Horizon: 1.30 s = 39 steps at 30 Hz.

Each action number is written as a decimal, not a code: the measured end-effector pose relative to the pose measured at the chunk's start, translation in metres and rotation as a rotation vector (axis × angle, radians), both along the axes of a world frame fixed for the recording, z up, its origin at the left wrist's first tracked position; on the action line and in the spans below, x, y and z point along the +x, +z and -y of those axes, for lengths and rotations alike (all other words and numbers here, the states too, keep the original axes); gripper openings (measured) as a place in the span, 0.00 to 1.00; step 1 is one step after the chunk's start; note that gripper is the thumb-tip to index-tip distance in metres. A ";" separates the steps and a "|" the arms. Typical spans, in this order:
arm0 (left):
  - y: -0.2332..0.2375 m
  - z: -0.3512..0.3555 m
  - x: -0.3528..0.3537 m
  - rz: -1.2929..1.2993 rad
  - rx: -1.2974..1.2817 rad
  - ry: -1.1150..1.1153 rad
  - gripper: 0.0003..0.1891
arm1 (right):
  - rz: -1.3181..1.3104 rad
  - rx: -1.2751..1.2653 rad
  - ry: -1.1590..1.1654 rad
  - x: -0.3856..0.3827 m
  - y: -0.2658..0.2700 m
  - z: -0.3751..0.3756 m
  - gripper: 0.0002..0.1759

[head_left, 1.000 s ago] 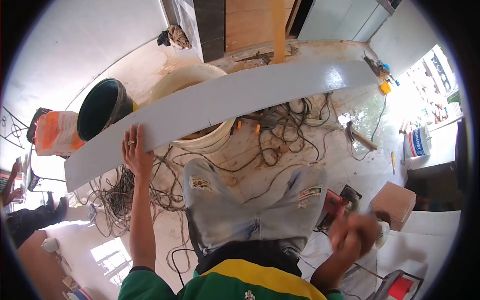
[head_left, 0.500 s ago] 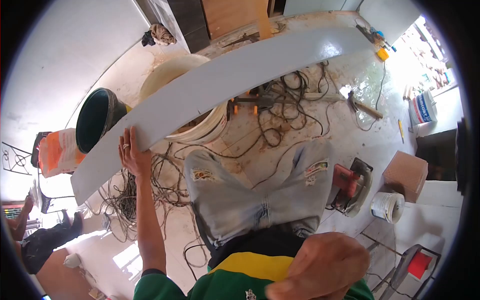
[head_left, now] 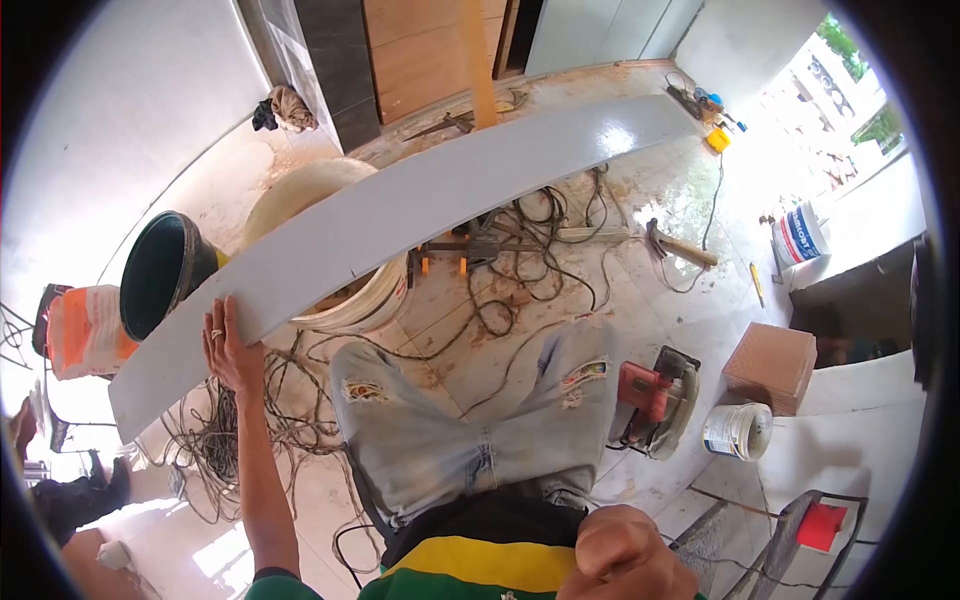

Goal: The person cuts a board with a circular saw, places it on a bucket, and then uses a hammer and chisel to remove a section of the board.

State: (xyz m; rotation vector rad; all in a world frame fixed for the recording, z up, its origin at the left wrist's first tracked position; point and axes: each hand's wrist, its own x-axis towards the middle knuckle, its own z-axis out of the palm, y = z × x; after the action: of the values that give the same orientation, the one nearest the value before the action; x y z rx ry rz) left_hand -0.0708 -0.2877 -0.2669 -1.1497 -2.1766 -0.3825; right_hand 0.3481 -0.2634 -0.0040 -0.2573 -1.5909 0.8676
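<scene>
A long pale grey board (head_left: 400, 200) lies slanting across the rim of a white bucket (head_left: 370, 305). My left hand (head_left: 232, 345) is on its near edge towards the left end, fingers laid over the top face and the thumb out of sight, apparently under the edge. A ring shows on one finger. Close to my chest, low in the head view, my right hand (head_left: 630, 555) is closed with its fingers curled. Whatever it may hold is hidden.
A dark green bucket (head_left: 165, 275) and an orange-white sack (head_left: 85, 330) stand left. Tangled cords (head_left: 225, 435) cover the floor nearby. At right are a red circular saw (head_left: 650, 400), a hammer (head_left: 680, 245), a brown box (head_left: 770, 365) and a white tub (head_left: 738, 432).
The view has shifted, moving the scene leftward and down. My right hand has drawn lower, towards the frame's bottom edge. My left hand stays at the same place on the board.
</scene>
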 end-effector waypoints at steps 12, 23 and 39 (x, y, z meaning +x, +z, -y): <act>-0.003 0.002 -0.003 0.017 0.014 -0.014 0.33 | 0.144 0.154 0.107 0.009 -0.051 -0.036 0.14; -0.044 0.013 -0.027 -0.121 -0.025 0.024 0.30 | 0.142 0.034 0.207 -0.017 -0.082 -0.026 0.13; 0.006 0.004 0.001 0.148 0.019 -0.017 0.37 | -0.275 0.129 0.615 -0.042 -0.011 -0.007 0.13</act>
State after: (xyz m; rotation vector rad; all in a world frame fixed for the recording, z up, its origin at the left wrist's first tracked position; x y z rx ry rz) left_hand -0.0700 -0.2918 -0.2606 -1.1620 -2.2862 -0.5093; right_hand 0.3062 -0.2566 -0.0146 0.4527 -1.4699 1.1998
